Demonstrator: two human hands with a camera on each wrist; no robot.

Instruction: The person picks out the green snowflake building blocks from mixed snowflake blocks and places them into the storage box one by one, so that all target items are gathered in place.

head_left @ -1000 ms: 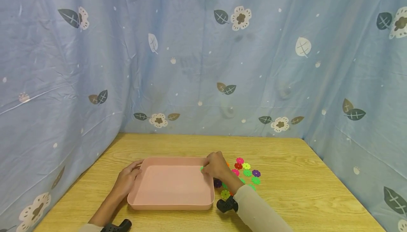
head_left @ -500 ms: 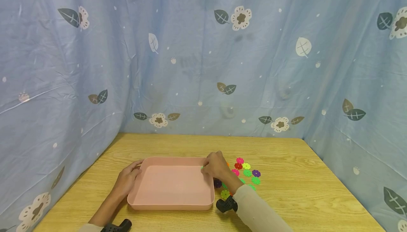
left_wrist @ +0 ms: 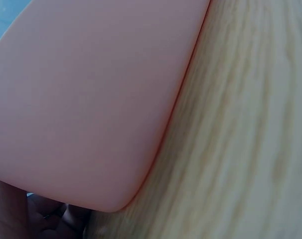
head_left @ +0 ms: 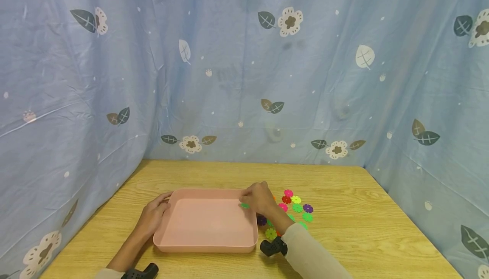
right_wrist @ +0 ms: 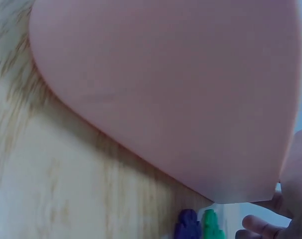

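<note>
A shallow pink tray (head_left: 212,221) lies on the table. My left hand (head_left: 150,216) holds its left wall near the far corner; in the left wrist view its thumb (left_wrist: 9,211) laps the rim, with other fingers behind. My right hand (head_left: 259,200) reaches over the tray's right wall, fingertips inside. Just under those fingertips shows a green snowflake disc (head_left: 245,205); whether they still pinch it is unclear. In the right wrist view the hand (right_wrist: 288,199) is curled beside the tray's corner, partly hidden by it.
Several colourful snowflake discs lie right of the tray, among them a purple disc (head_left: 307,208), a green disc (head_left: 307,217) and a yellow disc (head_left: 296,199); my right forearm hides some. The wooden table (head_left: 363,228) is bounded by a blue patterned curtain (head_left: 229,79).
My right fingertips have shifted slightly left inside the tray, and more of the green snowflake disc shows beneath them. My left hand and the tray stay put.
</note>
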